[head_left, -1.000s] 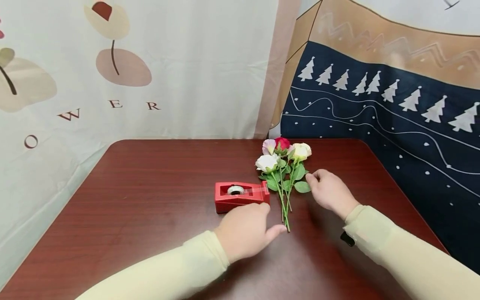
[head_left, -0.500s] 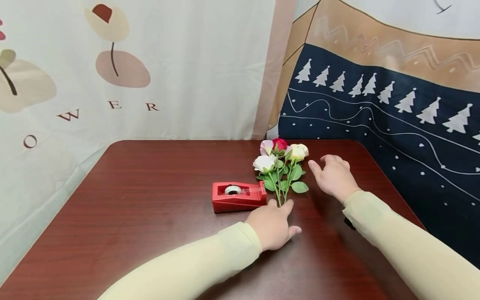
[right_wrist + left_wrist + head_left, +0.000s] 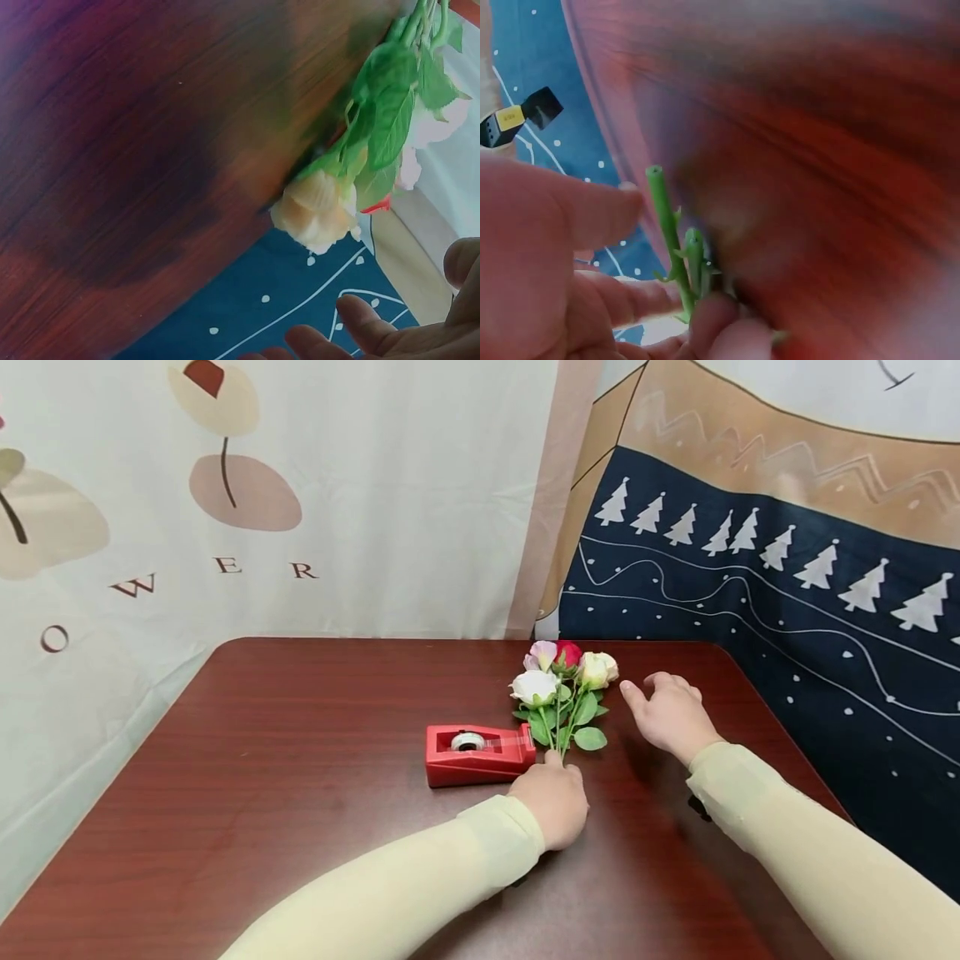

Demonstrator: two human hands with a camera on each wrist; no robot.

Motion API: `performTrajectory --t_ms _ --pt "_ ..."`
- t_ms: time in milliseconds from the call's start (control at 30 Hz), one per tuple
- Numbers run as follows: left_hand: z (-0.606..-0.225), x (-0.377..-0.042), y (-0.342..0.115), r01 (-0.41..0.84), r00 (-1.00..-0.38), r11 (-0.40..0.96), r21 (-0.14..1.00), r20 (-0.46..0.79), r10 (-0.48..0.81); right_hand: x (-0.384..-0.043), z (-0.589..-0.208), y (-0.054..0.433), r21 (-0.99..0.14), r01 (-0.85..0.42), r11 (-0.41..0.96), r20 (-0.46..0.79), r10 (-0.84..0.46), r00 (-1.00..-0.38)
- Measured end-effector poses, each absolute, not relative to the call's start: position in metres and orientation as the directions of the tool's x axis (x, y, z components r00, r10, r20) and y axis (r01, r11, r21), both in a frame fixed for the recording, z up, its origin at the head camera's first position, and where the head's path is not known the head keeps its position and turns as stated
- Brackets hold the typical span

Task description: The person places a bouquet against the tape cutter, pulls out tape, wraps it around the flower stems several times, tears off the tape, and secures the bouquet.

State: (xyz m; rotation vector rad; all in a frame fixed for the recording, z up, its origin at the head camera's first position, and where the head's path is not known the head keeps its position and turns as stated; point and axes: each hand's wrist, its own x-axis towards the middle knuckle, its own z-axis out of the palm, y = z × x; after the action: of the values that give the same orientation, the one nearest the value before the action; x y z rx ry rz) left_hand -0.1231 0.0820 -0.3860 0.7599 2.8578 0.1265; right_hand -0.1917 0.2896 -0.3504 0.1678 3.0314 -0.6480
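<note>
A small bunch of roses lies toward the back of the table: a white rose (image 3: 535, 687), a red rose (image 3: 567, 654), a pale yellow rose (image 3: 597, 669) and a pink flower (image 3: 541, 655). My left hand (image 3: 553, 802) grips their green stems (image 3: 664, 206) low down; the cut ends poke out past the fingers in the left wrist view. Just right of the blooms, my right hand (image 3: 670, 714) hovers with relaxed fingers, holding nothing. In the right wrist view the pale yellow rose hangs beyond its fingertips. Touching the left side of the bunch in the head view is a red tape dispenser (image 3: 480, 756).
The dark red wooden table (image 3: 300, 827) has its back edge close behind the blooms. A white printed curtain (image 3: 405, 502) hangs behind, and a navy cloth with white trees (image 3: 750, 577) covers the right side.
My left hand has moved right from beside the tape dispenser to the stems, and its fingers have curled round them. My right hand has let go of the leaves and opened, a little farther right.
</note>
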Motion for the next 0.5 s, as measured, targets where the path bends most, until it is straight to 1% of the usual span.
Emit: performTrajectory --t_ms 267,500 --pt "-0.388 -0.123 0.076 0.491 -0.865 0.866 0.096 -0.062 0.497 -0.189 -0.347 0.285 -0.423 0.096 0.901 -0.033 0.091 -0.995" --pt "-0.389 -0.125 0.073 0.527 -0.848 0.847 0.065 -0.025 0.53 -0.186 -0.346 0.278 -0.442 0.085 0.893 -0.029 0.08 -0.996"
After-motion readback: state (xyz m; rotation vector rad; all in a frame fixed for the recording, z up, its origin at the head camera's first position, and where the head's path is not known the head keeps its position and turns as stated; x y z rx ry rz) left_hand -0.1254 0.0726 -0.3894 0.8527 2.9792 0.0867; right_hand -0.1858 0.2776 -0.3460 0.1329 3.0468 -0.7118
